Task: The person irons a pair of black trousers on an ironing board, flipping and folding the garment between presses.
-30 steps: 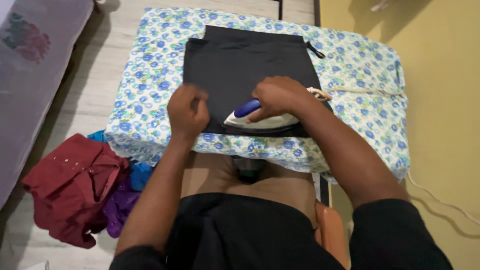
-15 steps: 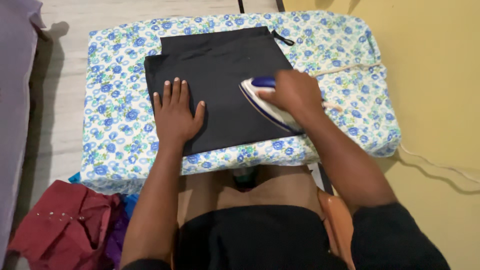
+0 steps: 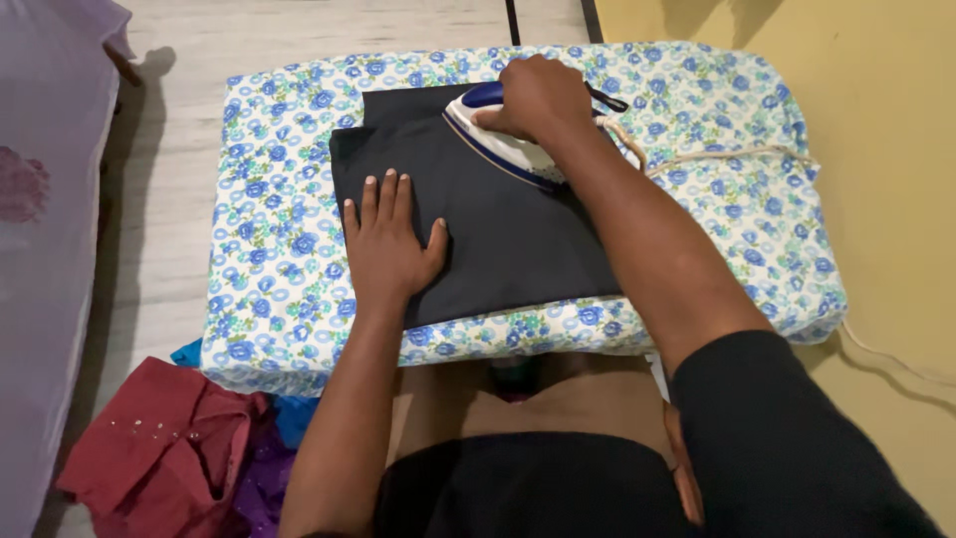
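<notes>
Two hands ironing a black cloth on a floral-covered pad.
Left hand (image 3: 388,244) lies flat, fingers spread, pinning the black cloth (image 3: 498,239) near the pad's (image 3: 269,269) front edge; right hand (image 3: 538,98) grips the iron (image 3: 498,139) at the cloth's far edge. Pressing appears underway.

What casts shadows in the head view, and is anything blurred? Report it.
Head view: light from the right, throwing the ironing pad's shadow left onto the floor; the left hand and black cloth are sharp; the right hand on the iron is slightly soft.
</notes>
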